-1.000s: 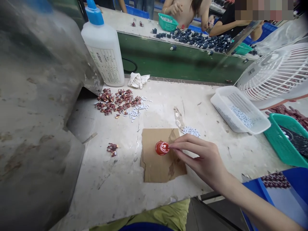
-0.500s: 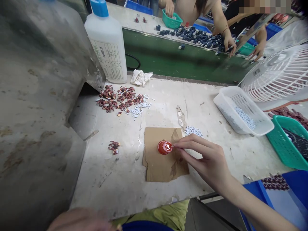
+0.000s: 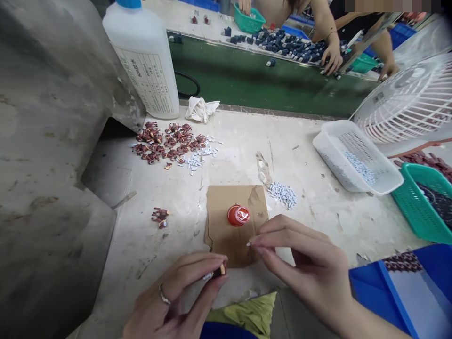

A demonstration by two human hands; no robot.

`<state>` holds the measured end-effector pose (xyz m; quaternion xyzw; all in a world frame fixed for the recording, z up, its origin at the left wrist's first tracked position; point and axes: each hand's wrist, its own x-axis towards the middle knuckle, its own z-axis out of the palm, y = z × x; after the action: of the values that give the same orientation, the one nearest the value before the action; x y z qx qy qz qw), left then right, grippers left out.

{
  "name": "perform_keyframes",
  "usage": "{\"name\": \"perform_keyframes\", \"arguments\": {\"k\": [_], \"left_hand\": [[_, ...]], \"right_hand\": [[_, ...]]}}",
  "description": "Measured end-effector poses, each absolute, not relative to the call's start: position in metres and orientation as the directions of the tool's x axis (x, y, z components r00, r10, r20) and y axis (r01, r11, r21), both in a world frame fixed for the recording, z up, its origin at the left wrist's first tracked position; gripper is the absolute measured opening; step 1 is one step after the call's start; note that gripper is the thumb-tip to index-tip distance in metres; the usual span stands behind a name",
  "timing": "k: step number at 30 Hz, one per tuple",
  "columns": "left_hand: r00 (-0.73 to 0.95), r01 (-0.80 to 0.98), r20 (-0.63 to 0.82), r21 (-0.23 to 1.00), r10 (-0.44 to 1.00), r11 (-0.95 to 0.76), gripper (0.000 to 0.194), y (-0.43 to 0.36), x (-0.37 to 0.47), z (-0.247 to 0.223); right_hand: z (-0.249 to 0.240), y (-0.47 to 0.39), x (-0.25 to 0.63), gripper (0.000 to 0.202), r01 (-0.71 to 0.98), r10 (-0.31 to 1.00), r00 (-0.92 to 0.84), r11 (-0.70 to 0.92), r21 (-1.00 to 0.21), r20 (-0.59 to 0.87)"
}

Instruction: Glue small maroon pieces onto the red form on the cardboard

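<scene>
Left hand [image 3: 176, 296] low at the near bench [image 3: 318, 155] edge, thumb and fingers pinched on a small dark part [image 3: 219, 270] with a light tip; ring on one finger. Right hand [image 3: 310, 268] just beside it, thumb and forefinger pressed together on something tiny and pale at the tips, too small to identify. The two hands are near each other but not touching, both over the near edge of the cardboard [image 3: 226, 230]. Red cap [image 3: 238, 215] sits on the cardboard, just beyond the right fingertips, untouched. Small white pile [image 3: 282, 194] right of the cardboard's far corner. Pile of dark red parts [image 3: 165, 143] with white bits further back left; a few red parts [image 3: 159, 216] alone left of the cardboard. Glue bottle [image 3: 144, 61] and crumpled rag [image 3: 200, 108] at the back. White basket [image 3: 356, 160], green basket [image 3: 423, 200] and fan [image 3: 413, 103] on the right. Other people's hands [image 3: 330, 59] over dark parts beyond the green belt [image 3: 261, 84].
</scene>
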<state>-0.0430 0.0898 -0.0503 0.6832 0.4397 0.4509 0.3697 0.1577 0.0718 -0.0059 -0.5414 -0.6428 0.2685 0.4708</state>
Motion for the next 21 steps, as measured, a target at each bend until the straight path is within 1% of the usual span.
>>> {"name": "perform_keyframes", "arguments": {"k": [4, 9, 13, 17, 21], "left_hand": [[0.132, 0.247, 0.327, 0.903, 0.936, -0.351, 0.026, 0.088, -0.04, -0.051], [0.121, 0.228, 0.35, 0.901, 0.929, -0.369, 0.026, 0.087, -0.035, -0.048], [0.133, 0.22, 0.339, 0.906, 0.931, -0.361, 0.024, 0.087, -0.036, -0.051], [0.169, 0.271, 0.321, 0.894, 0.932, -0.357, 0.025, 0.087, -0.04, -0.056], [0.182, 0.29, 0.368, 0.866, 0.912, -0.408, 0.03, 0.09, -0.043, -0.054]], "right_hand": [[-0.004, 0.071, 0.148, 0.022, 0.351, 0.951, -0.004, 0.291, -0.89, 0.31], [-0.005, 0.072, 0.138, 0.021, 0.261, 0.951, -0.026, 0.304, -0.916, 0.308], [-0.006, 0.072, 0.137, 0.021, 0.261, 0.956, -0.007, 0.286, -0.922, 0.294], [-0.008, 0.073, 0.136, 0.025, 0.274, 0.956, -0.032, 0.29, -0.917, 0.293], [-0.009, 0.073, 0.136, 0.024, 0.334, 0.95, -0.056, 0.306, -0.892, 0.306]]}}
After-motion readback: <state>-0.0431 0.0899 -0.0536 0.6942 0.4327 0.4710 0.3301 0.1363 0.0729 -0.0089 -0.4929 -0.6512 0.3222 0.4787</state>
